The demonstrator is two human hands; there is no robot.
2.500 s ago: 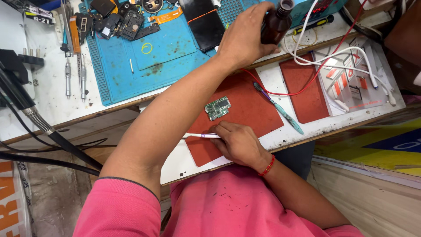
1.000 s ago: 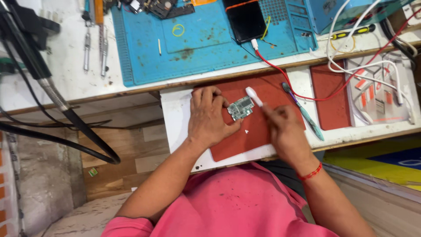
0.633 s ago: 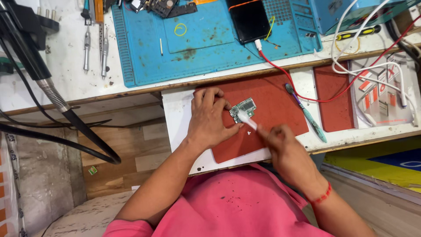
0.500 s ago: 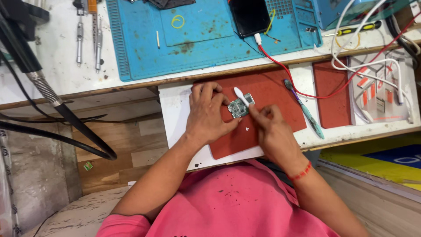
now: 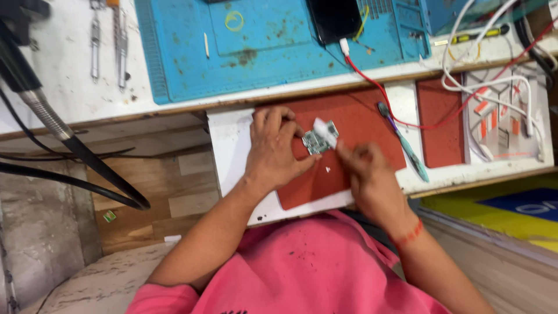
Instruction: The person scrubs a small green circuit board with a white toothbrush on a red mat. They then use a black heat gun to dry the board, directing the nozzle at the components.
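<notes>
A small green circuit board [image 5: 317, 141] is lying on the red mat [image 5: 354, 125], near that mat's upper left part and well in from its edges. The left hand [image 5: 278, 150] is pressing down beside the board, its fingers curled together with the tips pinning the board's left edge. The right hand [image 5: 369, 177] is coming in from the lower right, its fingers closed around a white brush-like tool [image 5: 325, 131] whose pale head is resting on the board's upper right corner; the hand is blurred, so the exact grip is hard to read.

To the right of the hands, a teal-handled toothbrush [image 5: 403, 142] is lying slantwise across the mat's right edge, leaving a strip of bare red between it and the right hand. A red wire [image 5: 378, 93] is running down from a dark phone [image 5: 335, 19] on the blue work mat [image 5: 279, 46] above, crossing the red mat's upper right corner. A second red pad [image 5: 442, 122] is sitting further right, with white cables [image 5: 494, 81] looping beside it. Metal tweezers [image 5: 119, 40] are lying on the white bench top [image 5: 52, 64] at far left. The mat's lower half, below the board, is lying bare between the two wrists.
</notes>
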